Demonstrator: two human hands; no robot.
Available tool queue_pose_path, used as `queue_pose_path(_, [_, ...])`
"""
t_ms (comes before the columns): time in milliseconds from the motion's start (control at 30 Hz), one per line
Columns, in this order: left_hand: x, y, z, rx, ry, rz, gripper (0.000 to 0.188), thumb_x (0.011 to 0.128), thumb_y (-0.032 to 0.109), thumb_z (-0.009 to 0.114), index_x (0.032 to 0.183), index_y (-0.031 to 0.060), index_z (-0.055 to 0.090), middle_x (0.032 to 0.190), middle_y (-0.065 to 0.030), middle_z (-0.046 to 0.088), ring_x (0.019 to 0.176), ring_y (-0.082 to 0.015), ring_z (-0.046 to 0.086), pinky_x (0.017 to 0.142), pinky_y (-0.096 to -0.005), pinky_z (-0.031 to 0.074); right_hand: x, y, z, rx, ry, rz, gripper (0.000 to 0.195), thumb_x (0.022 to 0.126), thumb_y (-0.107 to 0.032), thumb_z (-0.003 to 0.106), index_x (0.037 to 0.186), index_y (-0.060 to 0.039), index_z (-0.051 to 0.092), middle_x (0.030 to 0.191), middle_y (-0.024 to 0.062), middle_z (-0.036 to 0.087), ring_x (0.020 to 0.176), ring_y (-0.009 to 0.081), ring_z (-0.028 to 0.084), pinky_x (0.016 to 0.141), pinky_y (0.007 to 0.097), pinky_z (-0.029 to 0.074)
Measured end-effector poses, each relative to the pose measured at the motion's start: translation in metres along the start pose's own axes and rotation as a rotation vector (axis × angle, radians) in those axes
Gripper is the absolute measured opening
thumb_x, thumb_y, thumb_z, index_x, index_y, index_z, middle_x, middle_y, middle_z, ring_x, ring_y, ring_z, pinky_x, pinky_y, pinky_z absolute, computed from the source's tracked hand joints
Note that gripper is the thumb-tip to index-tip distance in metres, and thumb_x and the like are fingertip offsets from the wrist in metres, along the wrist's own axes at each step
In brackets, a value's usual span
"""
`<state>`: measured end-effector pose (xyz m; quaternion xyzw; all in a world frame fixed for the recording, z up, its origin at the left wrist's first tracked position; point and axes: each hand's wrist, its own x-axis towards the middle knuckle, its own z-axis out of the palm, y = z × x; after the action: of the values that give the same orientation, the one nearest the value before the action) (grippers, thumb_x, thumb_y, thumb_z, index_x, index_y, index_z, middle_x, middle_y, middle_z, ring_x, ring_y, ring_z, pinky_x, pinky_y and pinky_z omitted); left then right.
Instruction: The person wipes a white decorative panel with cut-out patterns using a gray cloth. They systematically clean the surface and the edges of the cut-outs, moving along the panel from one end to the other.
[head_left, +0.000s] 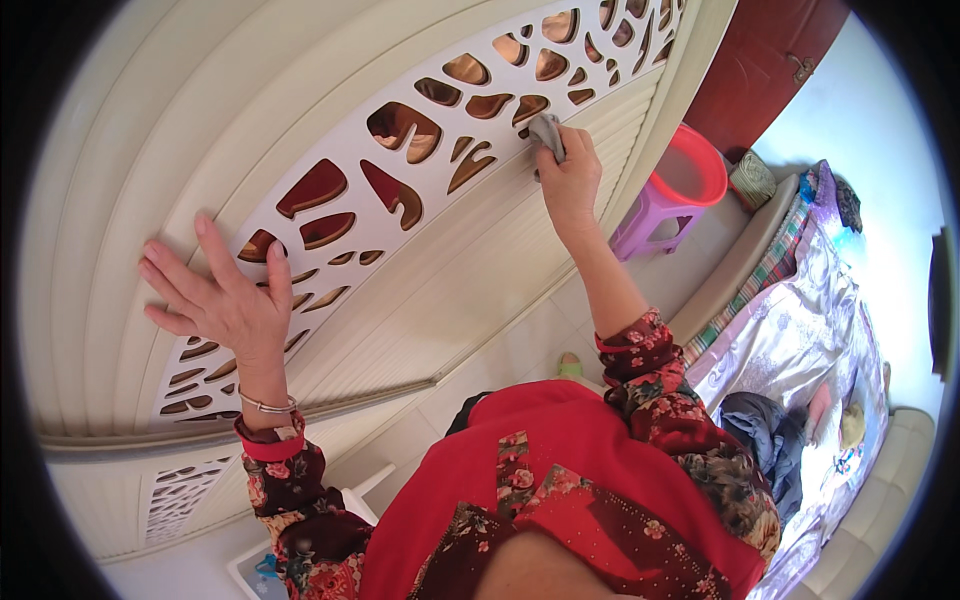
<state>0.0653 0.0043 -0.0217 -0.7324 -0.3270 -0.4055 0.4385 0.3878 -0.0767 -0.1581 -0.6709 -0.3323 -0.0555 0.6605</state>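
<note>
Before me stands a cream wardrobe door with ribbed panels. A white cut-out lattice strip runs along it, with reflective brownish glass behind the openings. My right hand grips a bunched grey cloth against the lower edge of that strip, towards its far end. My left hand lies with fingers spread on the door, the thumb over the lattice and the other fingers on the ribbed panel. It holds nothing. A bangle circles the left wrist.
A red basin holding liquid stands on a purple plastic stool. Behind it is a dark red door. On the right, a bed carries shiny covers and dark clothing. A neighbouring door panel continues at lower left.
</note>
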Motion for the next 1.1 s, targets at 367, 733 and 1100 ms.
queue_pose_path(367, [0.0,-0.001,0.0,-0.018,0.001,-0.004,0.068,0.087,0.059,0.047,0.139,0.0152,0.044,0.148,-0.027,0.024,0.139,-0.0419,0.017,0.106,-0.0593,-0.004,-0.004,0.008,-0.008,-0.028,-0.146,0.108,0.024,0.075,-0.007,0.064,0.099,-0.0034,0.062,0.09,0.0142,0.06,0.079,0.0317,0.06,0.065,0.0383,0.049])
queue_pose_path(733, [0.003,-0.002,0.0,0.006,0.025,0.027,0.069,0.087,0.058,0.047,0.139,0.0132,0.043,0.149,-0.0249,0.023,0.139,-0.0399,0.018,0.103,-0.0621,0.004,-0.052,-0.051,0.024,-0.054,-0.134,-0.418,0.041,0.069,-0.003,0.069,0.108,-0.0059,0.06,0.089,0.011,0.058,0.081,0.0289,0.059,0.067,0.0357,0.05])
queue_pose_path(1100, [0.002,-0.003,0.001,-0.012,0.029,0.012,0.067,0.087,0.058,0.047,0.138,0.0147,0.045,0.149,-0.0257,0.023,0.139,-0.0402,0.018,0.105,-0.0601,0.001,-0.05,-0.051,0.022,0.109,-0.121,-0.131,0.034,0.074,0.0,0.065,0.107,-0.0035,0.063,0.084,0.0103,0.059,0.07,0.0254,0.059,0.06,0.033,0.049])
